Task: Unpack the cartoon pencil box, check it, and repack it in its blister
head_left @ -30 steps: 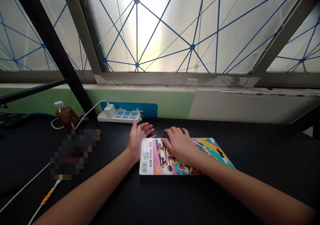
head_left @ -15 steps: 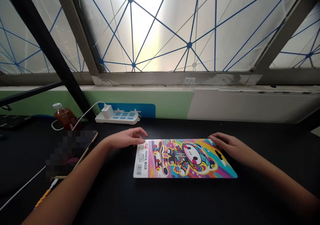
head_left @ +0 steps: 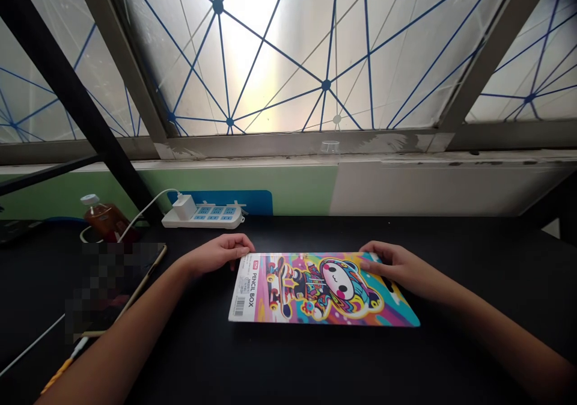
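Pencil box [head_left: 315, 288], head view: lies crosswise before the person, printed face up, over the black desk [head_left: 288, 369]; whether its underside touches the desktop I cannot tell.
Stage of handling: both ends are in hand, so the hold looks complete; release is not yet made. I see no lid raised and no contents out; whether it is sealed cannot be told from where I stand.
Left hand [head_left: 220, 253]: fingers curled, thumb lapping the far left corner, apparently a light pinch; the fingertips beneath are partly hidden.
Right hand [head_left: 392, 264]: nearly closed on the opposite end, thumb laid on the printed face, fingers at the far edge.
Gold-edged device [head_left: 119, 288]: on the desk to the box's left, partly blurred.
White power strip [head_left: 210, 217] and amber bottle [head_left: 108, 220]: behind, untouched by either hand.
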Motion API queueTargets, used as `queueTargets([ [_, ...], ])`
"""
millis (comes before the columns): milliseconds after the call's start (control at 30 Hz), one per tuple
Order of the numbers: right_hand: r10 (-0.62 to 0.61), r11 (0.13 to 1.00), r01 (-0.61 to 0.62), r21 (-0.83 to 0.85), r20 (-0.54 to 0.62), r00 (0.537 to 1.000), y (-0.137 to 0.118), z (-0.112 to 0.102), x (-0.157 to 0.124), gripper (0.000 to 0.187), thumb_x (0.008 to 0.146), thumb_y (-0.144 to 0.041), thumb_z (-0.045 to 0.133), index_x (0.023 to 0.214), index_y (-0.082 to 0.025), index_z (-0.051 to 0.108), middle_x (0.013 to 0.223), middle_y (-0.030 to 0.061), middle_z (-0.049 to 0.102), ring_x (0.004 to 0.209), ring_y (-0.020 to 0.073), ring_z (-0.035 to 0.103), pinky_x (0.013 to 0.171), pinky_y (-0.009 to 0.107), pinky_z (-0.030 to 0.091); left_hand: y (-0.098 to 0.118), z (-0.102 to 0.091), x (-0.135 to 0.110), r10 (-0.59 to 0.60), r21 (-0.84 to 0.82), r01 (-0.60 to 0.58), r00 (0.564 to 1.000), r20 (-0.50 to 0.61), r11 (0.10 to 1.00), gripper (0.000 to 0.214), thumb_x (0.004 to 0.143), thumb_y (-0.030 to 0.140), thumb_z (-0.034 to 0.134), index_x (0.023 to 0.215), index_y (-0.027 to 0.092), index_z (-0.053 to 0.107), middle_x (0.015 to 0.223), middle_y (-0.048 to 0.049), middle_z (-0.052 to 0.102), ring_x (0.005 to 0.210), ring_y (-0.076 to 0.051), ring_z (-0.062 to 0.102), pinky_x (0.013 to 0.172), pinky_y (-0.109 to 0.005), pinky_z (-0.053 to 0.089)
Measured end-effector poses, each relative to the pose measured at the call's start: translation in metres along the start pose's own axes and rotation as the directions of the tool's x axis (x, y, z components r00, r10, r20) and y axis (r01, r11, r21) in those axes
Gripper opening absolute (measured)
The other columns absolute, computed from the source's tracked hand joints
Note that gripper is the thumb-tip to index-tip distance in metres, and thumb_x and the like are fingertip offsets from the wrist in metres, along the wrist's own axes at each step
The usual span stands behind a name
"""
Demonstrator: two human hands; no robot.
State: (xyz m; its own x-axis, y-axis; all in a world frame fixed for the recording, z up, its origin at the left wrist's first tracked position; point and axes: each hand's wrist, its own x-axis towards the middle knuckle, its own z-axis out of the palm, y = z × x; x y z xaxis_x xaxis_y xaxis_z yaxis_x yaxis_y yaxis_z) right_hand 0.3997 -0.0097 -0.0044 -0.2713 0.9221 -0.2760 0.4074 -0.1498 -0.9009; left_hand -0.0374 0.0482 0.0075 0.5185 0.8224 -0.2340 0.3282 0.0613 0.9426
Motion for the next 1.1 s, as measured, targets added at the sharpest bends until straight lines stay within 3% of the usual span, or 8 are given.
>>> queueTargets([
  [167, 0.013, 0.999, -0.012, 0.042, -0.039, 0.999, 0.001, 0.002, 0.002, 0.052, 0.071, -0.067, 0.088, 0.096, -0.027, 0.067, 0.097, 0.0036, 0.084, 0.089, 0.0319, 0.081, 0.071, 0.038, 0.064, -0.01, 0.008, 0.009, 0.008, -0.03, -0.013, 0.987, -0.16, 0.999, 0.049, 0.082, 0.065, 0.081, 0.097, 0.02, 0.072, 0.071, 0.0021, 0.066, 0.061, -0.015, 0.057, 0.048, -0.022, 0.038],
  [267, 0.001, 0.998, 0.003, 0.059, -0.077, 0.997, 0.0, 0.004, 0.003, 0.051, 0.07, -0.063, 0.09, 0.096, -0.027, 0.066, 0.096, 0.0028, 0.084, 0.088, 0.0315, 0.081, 0.07, 0.037, 0.064, -0.013, 0.012, 0.012, 0.006, -0.077, -0.022, 0.978, -0.207, 0.997, 0.048, 0.086, 0.067, 0.077, 0.099, 0.021, 0.07, 0.067, 0.0034, 0.063, 0.058, -0.014, 0.056, 0.046, -0.021, 0.036],
  [367, -0.018, 0.997, 0.026, 0.069, -0.11, 0.994, -0.001, 0.004, 0.001, 0.052, 0.07, -0.063, 0.089, 0.099, -0.028, 0.064, 0.094, 0.0021, 0.083, 0.09, 0.0321, 0.081, 0.072, 0.039, 0.065, -0.012, 0.013, 0.011, 0.01, -0.149, -0.038, 0.983, -0.182, 0.988, 0.05, 0.083, 0.067, 0.08, 0.091, 0.02, 0.068, 0.074, -0.0001, 0.07, 0.066, -0.016, 0.066, 0.053, -0.022, 0.043],
  [533, -0.059, 0.997, 0.066, 0.044, -0.159, 0.986, -0.004, 0.004, -0.001, 0.054, 0.07, -0.065, 0.088, 0.1, -0.028, 0.063, 0.093, 0.0017, 0.082, 0.087, 0.0322, 0.08, 0.07, 0.04, 0.065, -0.009, 0.01, 0.008, 0.025, -0.265, -0.058, 0.992, -0.124, 0.963, 0.053, 0.067, 0.057, 0.098, 0.075, 0.019, 0.062, 0.076, -0.0031, 0.075, 0.074, -0.02, 0.073, 0.066, -0.026, 0.053],
  [667, -0.108, 0.994, 0.111, 0.003, -0.205, 0.973, -0.007, 0.005, -0.004, 0.053, 0.072, -0.066, 0.087, 0.102, -0.028, 0.064, 0.093, 0.0028, 0.082, 0.087, 0.0321, 0.08, 0.07, 0.04, 0.065, -0.011, 0.009, 0.008, 0.034, -0.351, -0.075, 0.992, -0.122, 0.933, 0.053, 0.07, 0.058, 0.097, 0.074, 0.019, 0.063, 0.074, -0.0028, 0.074, 0.072, -0.02, 0.073, 0.068, -0.028, 0.054],
  [800, -0.166, 0.986, 0.158, -0.051, -0.303, 0.938, -0.015, 0.009, -0.009, 0.059, 0.071, -0.072, 0.086, 0.101, -0.026, 0.065, 0.089, 0.0043, 0.079, 0.085, 0.0325, 0.078, 0.067, 0.04, 0.064, -0.012, 0.014, 0.012, 0.055, -0.425, -0.124, 0.984, -0.171, 0.897, 0.056, 0.068, 0.066, 0.095, 0.075, 0.02, 0.064, 0.072, -0.0015, 0.073, 0.071, -0.02, 0.072, 0.07, -0.029, 0.055],
  [933, -0.244, 0.97, 0.216, -0.113, -0.411, 0.878, -0.022, 0.016, -0.016, 0.06, 0.07, -0.077, 0.084, 0.093, -0.026, 0.064, 0.083, 0.0042, 0.074, 0.078, 0.0296, 0.075, 0.064, 0.039, 0.063, -0.01, 0.022, 0.014, 0.058, -0.471, -0.156, 0.975, -0.216, 0.868, 0.059, 0.08, 0.08, 0.076, 0.079, 0.021, 0.065, 0.072, -0.0011, 0.072, 0.069, -0.021, 0.071, 0.067, -0.03, 0.054],
  [1100, -0.352, 0.936, 0.291, -0.198, -0.475, 0.806, -0.028, 0.024, -0.025, 0.054, 0.073, -0.076, 0.083, 0.079, -0.026, 0.064, 0.078, 0.0043, 0.069, 0.073, 0.0252, 0.069, 0.062, 0.036, 0.057, -0.011, 0.029, 0.016, 0.064, -0.416, -0.146, 0.977, -0.205, 0.898, 0.057, 0.089, 0.076, 0.07, 0.088, 0.019, 0.07, 0.08, -0.003, 0.074, 0.073, -0.022, 0.07, 0.071, -0.032, 0.054],
])
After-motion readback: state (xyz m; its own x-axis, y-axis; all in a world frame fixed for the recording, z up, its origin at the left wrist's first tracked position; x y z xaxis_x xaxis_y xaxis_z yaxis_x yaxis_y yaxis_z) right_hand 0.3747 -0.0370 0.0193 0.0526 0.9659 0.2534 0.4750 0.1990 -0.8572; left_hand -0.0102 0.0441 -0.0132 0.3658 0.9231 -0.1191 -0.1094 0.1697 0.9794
